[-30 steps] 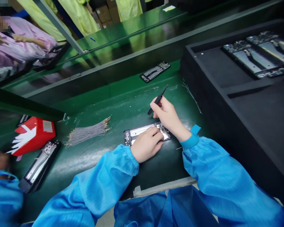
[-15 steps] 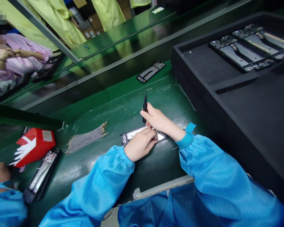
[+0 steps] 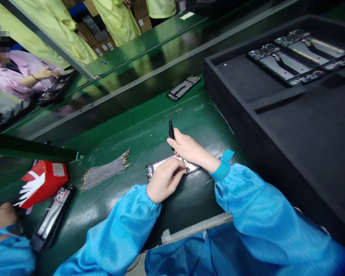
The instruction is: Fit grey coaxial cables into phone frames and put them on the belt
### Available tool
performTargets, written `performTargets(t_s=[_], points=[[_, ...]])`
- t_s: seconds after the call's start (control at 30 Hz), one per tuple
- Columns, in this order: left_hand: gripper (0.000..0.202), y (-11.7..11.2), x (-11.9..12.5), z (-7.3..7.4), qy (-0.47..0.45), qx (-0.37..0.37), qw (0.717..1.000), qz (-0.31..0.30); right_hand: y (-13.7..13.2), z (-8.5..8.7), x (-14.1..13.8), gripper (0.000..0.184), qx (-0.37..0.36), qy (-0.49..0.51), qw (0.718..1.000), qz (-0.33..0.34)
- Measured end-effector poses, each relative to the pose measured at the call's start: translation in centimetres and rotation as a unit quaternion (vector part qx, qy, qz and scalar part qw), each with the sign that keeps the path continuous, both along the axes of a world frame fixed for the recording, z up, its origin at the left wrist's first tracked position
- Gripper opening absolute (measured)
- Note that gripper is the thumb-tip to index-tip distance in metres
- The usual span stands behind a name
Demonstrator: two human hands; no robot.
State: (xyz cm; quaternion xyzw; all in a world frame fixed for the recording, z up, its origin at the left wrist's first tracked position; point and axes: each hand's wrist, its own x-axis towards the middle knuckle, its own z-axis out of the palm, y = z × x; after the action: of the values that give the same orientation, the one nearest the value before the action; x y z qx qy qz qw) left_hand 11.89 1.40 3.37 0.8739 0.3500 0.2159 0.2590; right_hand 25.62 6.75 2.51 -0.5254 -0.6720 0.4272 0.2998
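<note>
An opened phone frame (image 3: 194,167) with a silvery interior lies flat on the green bench, partly hidden beneath my hands. My left hand (image 3: 166,178) rests over its middle, thumb and fingers drawn together in a pinch; what sits between the fingertips is too small to make out. My right hand (image 3: 186,145), with a blue wrist strap, is closed around slim black tweezers (image 3: 171,129) whose upper end points upward. Their lower end is hidden by the hand. Left of the phone lies a bundle of thin grey cables (image 3: 106,170) with gold-coloured ends.
A large black foam tray (image 3: 230,92) holding phone frames occupies the right. Another phone frame (image 3: 184,87) lies at the back. A red box (image 3: 50,184) and a stack of phone frames (image 3: 51,218) sit left, near a co-worker's hand (image 3: 1,218). Loose wires (image 3: 222,115) lie beside the tray.
My left hand has drawn back slightly to the left, uncovering more of the phone's middle. The right hand and tweezers have shifted a little left, and the tweezers lean more.
</note>
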Motion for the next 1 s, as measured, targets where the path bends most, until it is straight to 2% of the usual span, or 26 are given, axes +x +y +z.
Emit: performTargets(t_s=[0.07, 0.13, 0.23, 0.3, 0.37, 0.43, 0.53, 0.6, 0.67, 0.77, 0.83, 0.9, 0.97, 1.0], points=[[0.004, -0.1, -1.2, 1.2, -0.041, 0.017, 0.998, 0.050, 0.0, 0.0, 0.0, 0.010, 0.003, -0.006, 1.000, 0.004], [0.003, 0.1, -3.0, 2.5, -0.100, 0.040, 0.986, 0.127, 0.0, 0.0, 0.1, 0.011, 0.004, -0.013, 1.000, 0.008], [0.012, 0.9, -5.9, 4.3, -0.236, 0.122, 0.936, 0.230, 0.0, 0.1, 0.1, 0.012, 0.003, -0.019, 1.000, 0.014], [0.017, 1.6, -7.5, 5.5, -0.314, 0.196, 0.894, 0.252, 0.0, 0.1, 0.2, 0.012, 0.001, -0.019, 1.000, 0.016], [0.020, 2.3, -8.4, 6.5, -0.350, 0.253, 0.867, 0.249, 0.1, 0.0, 0.2, 0.013, 0.001, -0.017, 1.000, 0.014], [0.020, 2.7, -8.4, 7.4, -0.353, 0.286, 0.858, 0.238, 0.1, 0.0, 0.2, 0.014, 0.002, -0.014, 1.000, 0.014], [0.017, 3.2, -7.2, 8.0, -0.302, 0.317, 0.865, 0.245, 0.0, 0.1, 0.0, 0.016, 0.029, -0.004, 1.000, -0.007], [0.012, 3.9, -6.0, 7.8, -0.224, 0.346, 0.873, 0.261, -0.5, 0.5, -0.1, 0.017, 0.119, 0.010, 0.992, -0.050], [0.005, 5.0, -4.7, 7.1, -0.144, 0.351, 0.887, 0.263, -1.2, 0.9, -0.2, 0.016, 0.269, 0.031, 0.958, -0.088], [0.004, 6.8, -2.0, 5.6, -0.101, 0.305, 0.921, 0.218, -2.3, 1.5, -0.2, 0.008, 0.481, 0.045, 0.873, -0.066], [0.009, 7.3, 0.0, 4.8, -0.113, 0.237, 0.954, 0.148, -2.9, 1.7, -0.2, 0.007, 0.559, 0.036, 0.827, -0.033], [0.015, 7.1, 1.8, 4.4, -0.108, 0.110, 0.987, 0.038, -3.1, 1.8, -0.1, 0.008, 0.596, 0.035, 0.802, -0.023], [0.020, 6.5, 2.8, 4.2, -0.085, -0.024, 0.995, -0.055, -3.2, 2.0, -0.1, 0.011, 0.608, 0.057, 0.791, -0.024], [0.021, 6.3, 2.8, 4.1, -0.073, -0.067, 0.992, -0.074, -3.2, 2.1, -0.1, 0.012, 0.608, 0.070, 0.791, -0.027]])
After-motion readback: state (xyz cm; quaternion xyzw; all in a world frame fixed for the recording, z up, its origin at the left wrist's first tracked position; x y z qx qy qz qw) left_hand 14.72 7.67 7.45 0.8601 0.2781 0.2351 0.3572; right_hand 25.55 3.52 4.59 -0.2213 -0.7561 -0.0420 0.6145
